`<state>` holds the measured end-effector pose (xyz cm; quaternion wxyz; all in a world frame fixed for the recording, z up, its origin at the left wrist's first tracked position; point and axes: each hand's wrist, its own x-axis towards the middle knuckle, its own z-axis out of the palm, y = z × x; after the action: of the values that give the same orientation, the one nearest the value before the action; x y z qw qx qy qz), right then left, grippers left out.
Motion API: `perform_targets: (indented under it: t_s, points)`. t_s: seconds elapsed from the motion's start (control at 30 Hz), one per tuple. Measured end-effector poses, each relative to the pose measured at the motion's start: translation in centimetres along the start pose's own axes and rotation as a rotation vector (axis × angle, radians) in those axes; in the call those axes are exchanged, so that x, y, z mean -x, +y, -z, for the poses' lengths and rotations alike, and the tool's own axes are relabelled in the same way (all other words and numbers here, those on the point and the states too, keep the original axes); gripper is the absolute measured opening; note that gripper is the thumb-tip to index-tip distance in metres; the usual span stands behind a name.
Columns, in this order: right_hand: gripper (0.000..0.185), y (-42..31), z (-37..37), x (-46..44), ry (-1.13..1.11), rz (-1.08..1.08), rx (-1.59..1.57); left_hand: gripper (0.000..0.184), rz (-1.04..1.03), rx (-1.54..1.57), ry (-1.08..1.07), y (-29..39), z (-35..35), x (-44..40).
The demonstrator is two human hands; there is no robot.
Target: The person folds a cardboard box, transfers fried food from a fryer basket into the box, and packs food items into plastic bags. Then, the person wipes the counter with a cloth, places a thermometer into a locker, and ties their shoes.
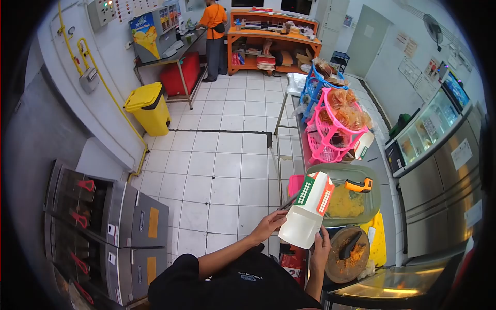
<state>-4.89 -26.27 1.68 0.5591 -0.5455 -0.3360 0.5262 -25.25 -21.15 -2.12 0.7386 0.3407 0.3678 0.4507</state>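
Observation:
A white takeaway food box [302, 223] with green and red-orange printed panels is held in front of me, its near end open with the pale inside showing. My left hand [268, 227] is closed on the box's left edge. A thin dark tool, perhaps tongs, shows beside those fingers; whether the hand grips it too I cannot tell. On the box's lower right edge, my right hand [321, 248] is closed. Just beyond stands a green plastic tub [373, 206] with yellow food [345, 202] in it and an orange-and-black thermometer gun [359, 185] at its rim.
By my right hand, a round wooden board [335, 266] carries orange crumbs and a black-handled tool [350, 247]. A yellow board [380, 240] lies beside it. Pink [323, 126] and blue baskets [310, 85] hold bagged food. Fryers [147, 222] stand left; a person in orange [213, 26] works far off.

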Motion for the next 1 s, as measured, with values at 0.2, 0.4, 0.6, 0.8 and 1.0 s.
perform_targets:
  t_s: [0.2, 0.4, 0.6, 0.8, 1.0]
  points:
    - [0.038, -0.6, 1.7, 1.1, -0.065, -0.013, 0.096, 0.033, -0.037, 0.002, 0.026, -1.7, -0.8, 1.9]
    - [0.035, -0.5, 4.4, 2.5, -0.140, -0.021, 0.162, 0.033, -0.013, -0.044, 0.073, -3.2, -2.8, 6.0]
    - [0.029, 3.7, 5.5, 4.8, -0.233, -0.122, 0.097, 0.027, -0.021, -0.087, 0.217, -5.4, -3.1, 10.7]
    - [0.026, 7.3, 4.2, 5.0, -0.324, -0.057, 0.279, 0.024, -0.011, -0.162, 0.308, -5.8, -2.0, 14.5]
    - [0.022, 5.9, -0.8, 5.7, -0.420, -0.030, 0.333, 0.022, -0.135, -0.105, 0.311, -5.4, 0.1, 18.3]
